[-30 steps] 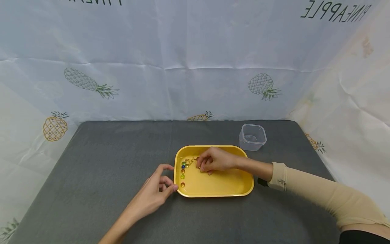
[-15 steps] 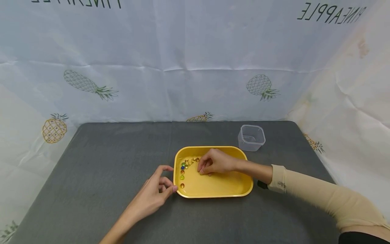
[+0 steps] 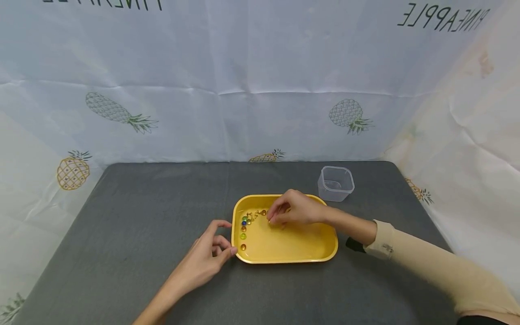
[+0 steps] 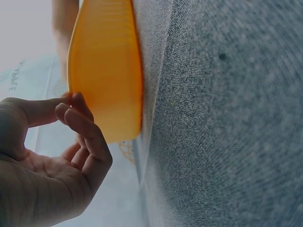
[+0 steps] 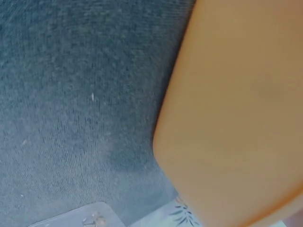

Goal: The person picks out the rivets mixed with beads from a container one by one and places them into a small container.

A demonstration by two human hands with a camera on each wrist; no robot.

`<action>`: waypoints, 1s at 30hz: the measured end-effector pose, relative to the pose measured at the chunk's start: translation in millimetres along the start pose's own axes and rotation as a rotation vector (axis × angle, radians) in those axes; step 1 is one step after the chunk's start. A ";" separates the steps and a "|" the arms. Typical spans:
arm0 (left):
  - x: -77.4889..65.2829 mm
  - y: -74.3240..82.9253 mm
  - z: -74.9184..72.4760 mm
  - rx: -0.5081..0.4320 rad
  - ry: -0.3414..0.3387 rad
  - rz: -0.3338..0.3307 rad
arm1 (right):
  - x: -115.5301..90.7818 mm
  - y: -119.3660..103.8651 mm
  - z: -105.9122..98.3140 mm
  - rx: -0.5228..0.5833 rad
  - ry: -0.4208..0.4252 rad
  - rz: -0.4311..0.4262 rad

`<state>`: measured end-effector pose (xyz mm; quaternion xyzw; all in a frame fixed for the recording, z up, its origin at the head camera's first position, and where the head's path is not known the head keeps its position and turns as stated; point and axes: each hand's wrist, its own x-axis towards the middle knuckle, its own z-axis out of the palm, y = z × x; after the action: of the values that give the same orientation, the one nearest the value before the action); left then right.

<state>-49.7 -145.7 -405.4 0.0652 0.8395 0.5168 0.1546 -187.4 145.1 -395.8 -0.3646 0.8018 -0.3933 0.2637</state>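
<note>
A yellow tray [image 3: 284,248] sits on the grey table, and its outer wall [image 4: 106,66] fills the upper part of the left wrist view. My left hand [image 3: 206,256] pinches the tray's left rim between thumb and fingers. Inside, my right hand [image 3: 299,209] pinches a small gold piece [image 3: 269,222], mostly hidden by the fingertips. Along the left wall runs a line of glass beads, among them a blue bead [image 3: 244,223], a yellow-green bead [image 3: 243,236] and an amber bead [image 3: 243,247]. Small gold pieces [image 3: 255,215] lie toward the back wall.
Behind the tray's right back corner stands a clear plastic container [image 3: 336,185]; its edge also shows low in the right wrist view. A white pineapple-print cloth [image 3: 227,117] hangs behind the table [image 3: 162,203] and along its sides.
My right hand moved a little left and forward in the tray, then lifted slightly back and right with a gold piece at its fingertips. The left hand stays at the rim.
</note>
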 end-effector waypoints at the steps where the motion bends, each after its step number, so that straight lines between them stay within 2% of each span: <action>1: -0.1 0.1 0.0 0.001 0.001 0.001 | -1.0 -1.2 -1.5 0.006 0.001 -0.003; 8: -0.6 -0.3 0.0 0.006 0.001 0.011 | -6.6 -8.9 -9.0 0.040 0.025 0.002; 12: -1.4 -0.1 0.2 0.009 -0.003 0.020 | -10.5 -11.3 -13.8 0.018 0.054 -0.037; 17: -2.1 -0.3 -0.8 -0.003 -0.011 0.040 | -16.3 -15.1 -21.0 -0.006 0.100 -0.070; 24: -1.4 -0.5 -0.7 -0.002 -0.010 0.038 | -25.8 -25.6 -30.8 -0.005 0.188 -0.049; 30: -1.5 -0.7 -0.2 0.005 -0.011 0.038 | -31.9 -28.9 -36.3 -0.018 0.254 -0.062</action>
<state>-48.3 -146.6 -405.6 0.0846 0.8386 0.5171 0.1491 -183.3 174.0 -347.6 -0.3390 0.8204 -0.4372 0.1447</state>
